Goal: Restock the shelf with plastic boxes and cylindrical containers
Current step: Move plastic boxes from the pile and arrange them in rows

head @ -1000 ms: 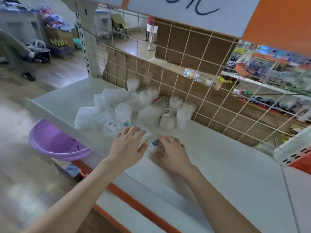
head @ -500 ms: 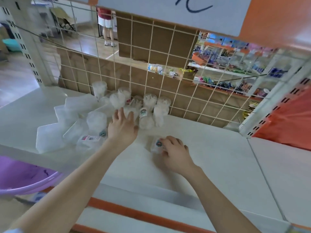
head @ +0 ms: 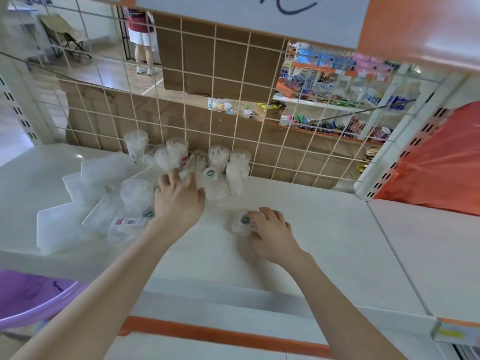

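Two hands reach over a white shelf point(head: 324, 229). The left hand point(head: 179, 201) lies palm down with its fingers spread and fairly straight, so its grip is open; the fingertips point(head: 174, 175) touch the near edge of a cluster of clear containers point(head: 218, 158), though which one they meet is too blurred to tell. Most of these containers stand upright at the back of the shelf, against a wire grid point(head: 262, 105); a few lie tipped over in front of them. Just left of the cluster is a loose heap of clear boxes point(head: 104, 170), some flat and some tilted onto one another, reaching the shelf's front edge. The right hand point(head: 271, 231) is apart from the pile, nearer the front, and its grip is closed around one small container point(head: 240, 224) that lies on its side on the shelf, round label facing the camera. A purple basin point(head: 26, 300) shows below the shelf at lower left, and an orange bag point(head: 439, 165) sits at the right. Behind the grid hangs brown cardboard point(head: 220, 61), and a person point(head: 140, 29) stands beyond it.
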Demonstrator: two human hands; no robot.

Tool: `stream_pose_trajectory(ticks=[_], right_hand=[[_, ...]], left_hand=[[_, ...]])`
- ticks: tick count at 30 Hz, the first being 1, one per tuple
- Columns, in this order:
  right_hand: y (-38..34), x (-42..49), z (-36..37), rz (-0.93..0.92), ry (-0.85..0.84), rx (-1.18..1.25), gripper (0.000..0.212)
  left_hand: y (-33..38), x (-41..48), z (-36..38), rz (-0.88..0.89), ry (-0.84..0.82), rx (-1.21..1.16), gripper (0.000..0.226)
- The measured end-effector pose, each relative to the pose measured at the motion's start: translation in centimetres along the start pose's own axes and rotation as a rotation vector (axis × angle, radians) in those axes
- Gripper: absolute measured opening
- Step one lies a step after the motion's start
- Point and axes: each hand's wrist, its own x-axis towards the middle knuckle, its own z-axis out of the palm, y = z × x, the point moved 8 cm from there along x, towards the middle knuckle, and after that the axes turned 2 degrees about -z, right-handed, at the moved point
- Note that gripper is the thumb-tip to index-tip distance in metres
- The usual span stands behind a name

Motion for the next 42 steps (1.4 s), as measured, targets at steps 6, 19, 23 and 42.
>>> stream_pose_trajectory(ticks=[6, 19, 23, 42], right_hand=[[-3.1, -0.4, -3.1, -0.139, 0.244, 0.234, 0.059], [-5.3, -1.9, -4.3, -0.251, 0.336, 0.572, 0.067], [-6.4, -2.6, -4.2, -0.336, 0.277, 0.531, 0.073], [-5.3, -2.9, -1.5, -0.101, 0.279, 0.467, 0.061]], left_hand=[[1.3, -1.7, -1.8, 0.066, -0.125, -0.474, 0.029], [-0.3, -4.8, 1.3, -0.232, -0.512, -0.984, 0.05], [-0.7, -4.9, 1.4, -0.249, -0.483, -1.0, 0.052], [-1.8, -5.5, 2.5, -0.147, -0.331, -1.029, 0.031]])
